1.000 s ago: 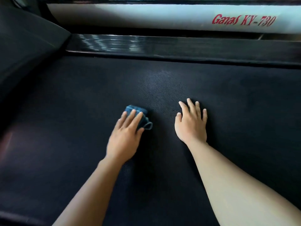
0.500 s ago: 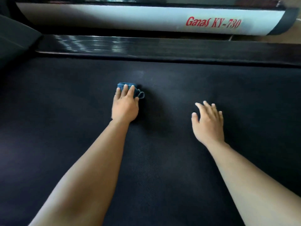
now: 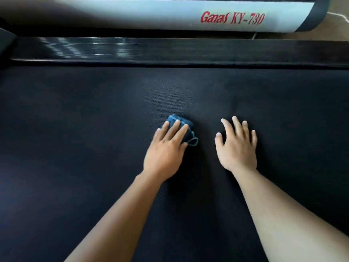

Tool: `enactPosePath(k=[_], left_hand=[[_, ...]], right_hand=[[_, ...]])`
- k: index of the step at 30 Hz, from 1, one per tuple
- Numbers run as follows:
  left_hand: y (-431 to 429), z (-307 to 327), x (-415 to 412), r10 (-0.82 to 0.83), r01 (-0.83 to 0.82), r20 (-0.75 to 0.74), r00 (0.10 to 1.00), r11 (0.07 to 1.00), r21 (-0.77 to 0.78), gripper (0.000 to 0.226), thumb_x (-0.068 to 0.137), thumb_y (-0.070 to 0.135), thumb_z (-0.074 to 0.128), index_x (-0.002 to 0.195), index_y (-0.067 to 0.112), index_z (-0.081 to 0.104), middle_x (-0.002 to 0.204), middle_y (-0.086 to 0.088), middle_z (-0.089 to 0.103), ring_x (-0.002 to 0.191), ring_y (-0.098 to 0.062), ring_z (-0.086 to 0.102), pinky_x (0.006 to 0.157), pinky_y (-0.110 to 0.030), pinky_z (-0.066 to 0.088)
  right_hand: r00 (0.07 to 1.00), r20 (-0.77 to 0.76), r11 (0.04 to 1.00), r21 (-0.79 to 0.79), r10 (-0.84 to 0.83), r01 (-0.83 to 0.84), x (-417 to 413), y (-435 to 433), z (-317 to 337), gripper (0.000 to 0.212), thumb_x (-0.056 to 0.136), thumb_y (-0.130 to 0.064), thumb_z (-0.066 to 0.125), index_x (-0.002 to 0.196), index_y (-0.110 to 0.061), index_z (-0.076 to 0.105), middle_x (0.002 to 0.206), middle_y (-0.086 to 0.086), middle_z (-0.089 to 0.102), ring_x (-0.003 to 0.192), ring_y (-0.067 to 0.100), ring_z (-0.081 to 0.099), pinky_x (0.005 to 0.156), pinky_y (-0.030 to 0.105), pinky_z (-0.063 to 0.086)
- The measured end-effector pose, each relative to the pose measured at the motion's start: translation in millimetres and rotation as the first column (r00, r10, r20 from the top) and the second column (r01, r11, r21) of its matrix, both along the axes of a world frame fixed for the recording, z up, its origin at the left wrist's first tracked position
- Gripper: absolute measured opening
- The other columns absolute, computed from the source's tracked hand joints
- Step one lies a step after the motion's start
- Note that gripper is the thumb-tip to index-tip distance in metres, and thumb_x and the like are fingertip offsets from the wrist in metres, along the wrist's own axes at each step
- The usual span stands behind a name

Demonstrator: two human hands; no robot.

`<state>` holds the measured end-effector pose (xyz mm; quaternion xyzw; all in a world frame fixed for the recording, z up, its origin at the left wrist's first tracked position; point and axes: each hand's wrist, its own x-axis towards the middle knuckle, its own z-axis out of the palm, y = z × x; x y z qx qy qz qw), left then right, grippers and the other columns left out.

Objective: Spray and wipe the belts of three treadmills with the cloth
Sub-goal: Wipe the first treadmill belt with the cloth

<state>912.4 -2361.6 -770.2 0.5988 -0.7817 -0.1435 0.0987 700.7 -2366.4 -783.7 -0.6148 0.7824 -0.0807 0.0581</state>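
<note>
A small blue cloth (image 3: 181, 122), bunched into a soft wad with a looped hem edge protruding on its right, is pressed against the treadmill belt (image 3: 85, 133) under the left hand (image 3: 166, 148). The fingers of that hand are held straight and close together on top of the cloth, not curled round it. The right hand (image 3: 237, 146) is laid palm down on the belt just beside it, fingers straight and slightly spread, with nothing held. Both forearms are bare.

The belt is seen as a wide, matte black sheet with a fine diagonal woven grain, most legible in the lighter patch beyond the cloth. Its far edge is bordered by a glossy black side rail (image 3: 188, 51), long and flat, with streaked reflections on its left part. Beyond the rail a pale, rounded frame tube (image 3: 132, 15) is set parallel, capped in dark grey at its right end and lettered in red "Ganas KY-730". A strip of light brown floor (image 3: 339, 25) is glimpsed at the top right corner
</note>
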Motion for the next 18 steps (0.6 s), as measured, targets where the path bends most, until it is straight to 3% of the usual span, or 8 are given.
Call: enactPosePath(k=[5,9,12,18], left_hand=[[-12,-2,66,0.175,-0.176,-0.033,0.984,0.984,-0.026,0.055,0.099,0.032,0.055,0.151,0.024,0.039,0.16,-0.003,0.034,0.15,-0.029,0.022,0.122,-0.046,0.019],[-68,2,104,0.349,-0.35,-0.044,0.936,0.936,-0.016,0.054,0.101,0.029,0.051,0.152,0.018,0.038,0.161,-0.008,0.03,0.15,-0.032,0.018,0.123,-0.043,0.015],[-109,7,88,0.439,-0.439,-0.06,0.897,0.898,0.008,0.055,0.104,0.034,0.043,0.155,0.021,0.031,0.164,-0.005,0.022,0.152,-0.03,0.01,0.124,-0.039,0.011],[-139,15,2,0.287,-0.287,-0.026,0.958,0.958,-0.011,0.054,0.106,0.033,0.038,0.157,0.02,0.025,0.165,-0.006,0.017,0.153,-0.03,0.007,0.123,-0.035,0.006]], right_hand=[[1.0,0.0,1.0,-0.012,-0.006,0.006,0,1,-1,0.053,0.099,-0.046,0.033,0.15,-0.035,0.029,0.163,-0.002,0.017,0.151,0.024,0.009,0.121,0.049,0.005],[1.0,-0.001,0.999,-0.033,-0.007,0.007,2,0,-1,0.053,0.098,-0.046,0.033,0.15,-0.035,0.031,0.163,-0.002,0.018,0.151,0.024,0.009,0.122,0.049,0.005],[1.0,0.007,0.999,-0.034,-0.007,0.007,2,0,-1,0.053,0.099,-0.046,0.032,0.15,-0.035,0.03,0.163,-0.002,0.017,0.151,0.023,0.007,0.122,0.049,0.004],[1.0,0.007,0.999,-0.034,0.001,-0.001,0,-1,-2,0.053,0.099,-0.047,0.031,0.15,-0.036,0.028,0.164,-0.002,0.015,0.151,0.023,0.005,0.122,0.048,0.003]])
